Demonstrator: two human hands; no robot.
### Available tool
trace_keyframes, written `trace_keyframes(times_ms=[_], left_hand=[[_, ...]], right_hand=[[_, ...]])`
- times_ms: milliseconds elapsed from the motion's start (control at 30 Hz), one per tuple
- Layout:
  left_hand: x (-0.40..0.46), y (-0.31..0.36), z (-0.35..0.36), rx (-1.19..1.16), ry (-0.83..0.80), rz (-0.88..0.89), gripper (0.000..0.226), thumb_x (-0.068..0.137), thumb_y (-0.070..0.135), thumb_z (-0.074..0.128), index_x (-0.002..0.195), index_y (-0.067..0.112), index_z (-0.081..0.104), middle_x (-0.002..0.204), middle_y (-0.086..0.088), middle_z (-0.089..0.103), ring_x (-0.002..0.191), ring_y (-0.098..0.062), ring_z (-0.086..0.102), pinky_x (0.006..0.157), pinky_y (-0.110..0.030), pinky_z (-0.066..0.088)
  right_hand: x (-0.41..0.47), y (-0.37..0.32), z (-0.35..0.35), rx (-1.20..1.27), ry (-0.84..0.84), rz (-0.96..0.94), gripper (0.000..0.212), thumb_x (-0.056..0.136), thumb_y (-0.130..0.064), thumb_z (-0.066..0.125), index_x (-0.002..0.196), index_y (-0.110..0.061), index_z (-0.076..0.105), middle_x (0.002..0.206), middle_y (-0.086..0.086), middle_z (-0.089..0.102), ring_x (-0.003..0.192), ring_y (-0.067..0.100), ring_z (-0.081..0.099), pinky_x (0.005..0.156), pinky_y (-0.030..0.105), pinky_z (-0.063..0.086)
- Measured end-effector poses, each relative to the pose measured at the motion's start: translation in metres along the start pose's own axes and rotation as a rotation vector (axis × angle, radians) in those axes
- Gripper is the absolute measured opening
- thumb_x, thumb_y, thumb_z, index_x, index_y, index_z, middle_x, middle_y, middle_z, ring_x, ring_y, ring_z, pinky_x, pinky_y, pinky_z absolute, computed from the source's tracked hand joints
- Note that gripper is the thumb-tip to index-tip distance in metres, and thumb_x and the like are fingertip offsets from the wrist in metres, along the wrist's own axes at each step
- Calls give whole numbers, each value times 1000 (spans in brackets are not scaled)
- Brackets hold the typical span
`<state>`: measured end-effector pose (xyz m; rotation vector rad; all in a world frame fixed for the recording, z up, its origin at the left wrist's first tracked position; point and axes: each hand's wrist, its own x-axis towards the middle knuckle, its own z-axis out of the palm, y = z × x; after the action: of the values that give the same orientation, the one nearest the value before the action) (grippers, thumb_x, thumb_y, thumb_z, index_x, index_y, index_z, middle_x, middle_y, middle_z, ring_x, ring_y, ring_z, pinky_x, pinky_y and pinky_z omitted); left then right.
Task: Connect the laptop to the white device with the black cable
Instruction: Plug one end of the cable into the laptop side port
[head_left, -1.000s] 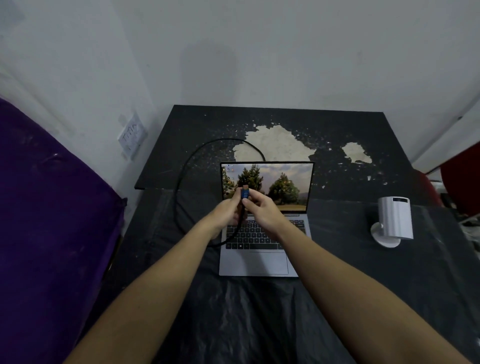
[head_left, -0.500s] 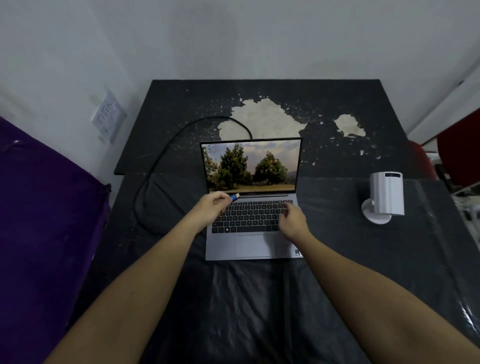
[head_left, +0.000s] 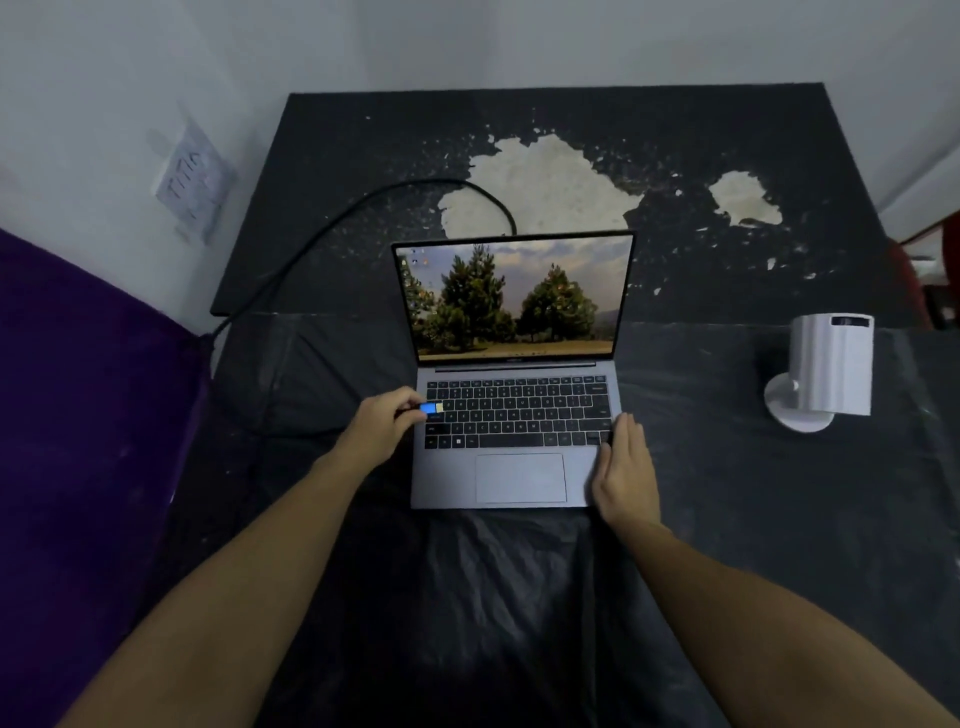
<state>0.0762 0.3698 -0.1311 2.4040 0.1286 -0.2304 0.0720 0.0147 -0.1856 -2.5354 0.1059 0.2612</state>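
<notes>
An open grey laptop (head_left: 519, 478) sits mid-table with a tree picture on its screen. My left hand (head_left: 382, 426) pinches the blue plug (head_left: 432, 408) of the black cable (head_left: 332, 223) over the keyboard's left edge. The cable loops back across the table and behind the screen. My right hand (head_left: 623, 467) lies flat on the laptop's front right corner, fingers together, holding nothing. The white device (head_left: 826, 364), a cylinder on a round foot, stands at the right, apart from both hands.
The black table (head_left: 675, 130) has pale patches of peeled surface at the back, and black plastic sheeting (head_left: 493, 597) covers its near half. Purple fabric (head_left: 78, 415) borders the left side. A wall socket (head_left: 192, 182) is at the left; something red (head_left: 950, 249) at the far right.
My right hand has let go of the plug and moved down to the laptop's front right corner. My left hand has carried the plug down to the keyboard's left edge.
</notes>
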Motion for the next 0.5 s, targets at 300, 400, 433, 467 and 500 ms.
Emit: trace_keyframes(times_ms=[300, 400, 433, 467, 500], left_hand=[[0, -40, -6, 90, -40, -31, 11, 94, 18, 67, 105, 17, 68, 96, 0, 65, 87, -15, 61, 78, -31, 49], [-4, -48, -7, 121, -69, -57, 11, 94, 18, 67, 105, 17, 66, 95, -1, 64, 85, -18, 60, 77, -35, 51], [-3, -50, -8, 136, -77, -54, 11, 94, 17, 66, 106, 16, 66, 96, -1, 64, 85, -19, 60, 77, -35, 50], [-2, -51, -8, 151, -84, -54, 12, 95, 17, 66, 107, 14, 65, 98, -2, 64, 87, -19, 60, 78, -35, 50], [-1, -52, -8, 165, -93, -55, 13, 95, 16, 65, 108, 13, 65, 100, -3, 64, 89, -20, 59, 80, -35, 50]], right_hand=[[1, 15, 21, -46, 108, -52, 55, 105, -20, 34, 154, 3, 26, 159, 22, 32, 148, 38, 26, 121, 45, 23], [0, 16, 22, -59, 124, -66, 54, 105, -18, 34, 153, 4, 26, 158, 23, 33, 147, 39, 27, 121, 45, 24], [0, 16, 22, -62, 125, -69, 54, 105, -18, 35, 153, 4, 26, 157, 23, 33, 147, 39, 28, 121, 45, 24], [0, 15, 22, -66, 125, -73, 53, 104, -17, 35, 153, 4, 26, 156, 23, 34, 146, 40, 29, 120, 46, 25], [1, 15, 22, -72, 126, -80, 53, 104, -17, 35, 152, 3, 26, 154, 23, 36, 144, 40, 32, 119, 47, 27]])
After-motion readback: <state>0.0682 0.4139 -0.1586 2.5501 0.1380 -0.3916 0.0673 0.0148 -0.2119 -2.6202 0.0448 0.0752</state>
